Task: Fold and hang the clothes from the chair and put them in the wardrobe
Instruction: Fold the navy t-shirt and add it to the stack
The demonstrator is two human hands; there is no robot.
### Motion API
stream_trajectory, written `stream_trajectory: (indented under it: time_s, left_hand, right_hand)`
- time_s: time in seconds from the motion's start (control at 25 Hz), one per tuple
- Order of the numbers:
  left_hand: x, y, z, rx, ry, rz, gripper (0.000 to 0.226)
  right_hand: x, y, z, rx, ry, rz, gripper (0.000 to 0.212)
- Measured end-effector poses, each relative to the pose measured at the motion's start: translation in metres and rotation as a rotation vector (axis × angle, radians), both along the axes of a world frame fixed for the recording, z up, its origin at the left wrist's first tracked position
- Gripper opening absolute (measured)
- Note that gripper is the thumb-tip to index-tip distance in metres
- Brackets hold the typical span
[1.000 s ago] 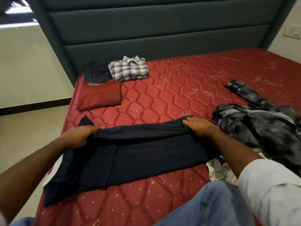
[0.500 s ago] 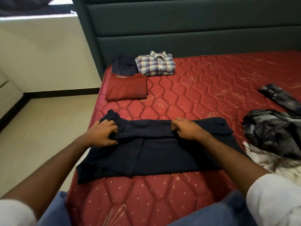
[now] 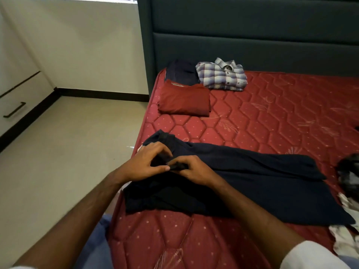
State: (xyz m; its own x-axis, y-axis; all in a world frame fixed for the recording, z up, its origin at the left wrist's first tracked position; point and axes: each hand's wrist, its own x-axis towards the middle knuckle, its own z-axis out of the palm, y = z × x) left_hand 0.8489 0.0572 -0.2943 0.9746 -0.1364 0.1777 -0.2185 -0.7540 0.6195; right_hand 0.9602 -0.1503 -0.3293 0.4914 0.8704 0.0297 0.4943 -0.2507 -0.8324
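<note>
A dark navy garment (image 3: 252, 183) lies spread across the red mattress (image 3: 272, 117), its left end reaching the bed's edge. Both hands meet over that left end. My left hand (image 3: 147, 164) pinches a small fold of the dark cloth between thumb and fingers. My right hand (image 3: 192, 169) grips the same bunched bit of fabric from the right, fingers curled. Three folded pieces sit near the headboard: a maroon shirt (image 3: 184, 100), a plaid shirt (image 3: 223, 76) and a dark folded garment (image 3: 180, 71).
A teal padded headboard (image 3: 252, 35) stands behind the bed. Unfolded grey and white clothes (image 3: 349, 183) lie at the right edge. Beige floor (image 3: 68, 152) lies left of the bed, with a white drawer unit (image 3: 15, 105) at the far left.
The view has swung to the left. My right hand has slid left along the navy garment to meet my left hand at its left end, and both now pinch the cloth there.
</note>
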Motion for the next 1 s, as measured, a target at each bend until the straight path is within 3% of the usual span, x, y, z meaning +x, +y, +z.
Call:
stream_trajectory:
  time_s: [0.16,0.24,0.32,0.4,0.44,0.48,0.6,0.64,0.76,0.8,0.92,1.0]
  left_hand:
    - [0.007,0.033,-0.019,0.298,0.198,-0.046,0.073]
    - [0.015,0.035,-0.028,0.333,0.203,-0.017,0.069]
    - [0.02,0.036,-0.029,0.062,0.232,0.086,0.05]
    - [0.022,0.035,-0.023,-0.322,0.351,0.196,0.051]
    - [0.023,0.033,-0.021,-0.368,0.386,0.221,0.052]
    - [0.026,0.034,-0.018,-0.281,0.396,0.232,0.05]
    - [0.039,0.029,-0.024,0.105,0.296,0.254,0.052]
    - [0.044,0.029,-0.028,0.068,0.25,0.301,0.049]
    - [0.044,0.024,-0.031,-0.343,0.166,0.398,0.027]
    - [0.04,0.024,-0.03,-0.355,0.142,0.381,0.026]
    - [0.033,0.031,-0.032,-0.083,0.178,0.266,0.037]
    - [0.034,0.039,-0.036,0.024,0.225,0.312,0.043]
  right_hand:
    - [0.013,-0.014,-0.007,0.203,0.45,-0.1,0.017]
    - [0.017,-0.013,-0.007,0.304,0.605,-0.169,0.02]
    - [0.023,-0.008,-0.003,0.41,0.813,-0.315,0.017]
    - [0.033,-0.003,0.0,0.511,1.036,-0.486,0.017]
    - [0.037,-0.002,-0.001,0.536,1.107,-0.565,0.024]
    - [0.04,0.0,-0.005,0.536,1.146,-0.637,0.029]
    - [0.04,0.002,-0.015,0.453,1.136,-0.748,0.03]
    - [0.04,0.002,-0.016,0.43,1.103,-0.745,0.028]
    - [0.042,-0.002,-0.01,0.37,0.947,-0.706,0.023]
    - [0.043,-0.004,-0.008,0.337,0.875,-0.695,0.025]
    - [0.047,-0.011,-0.005,0.164,0.648,-0.62,0.028]
    - [0.05,-0.013,-0.004,-0.058,0.433,-0.575,0.035]
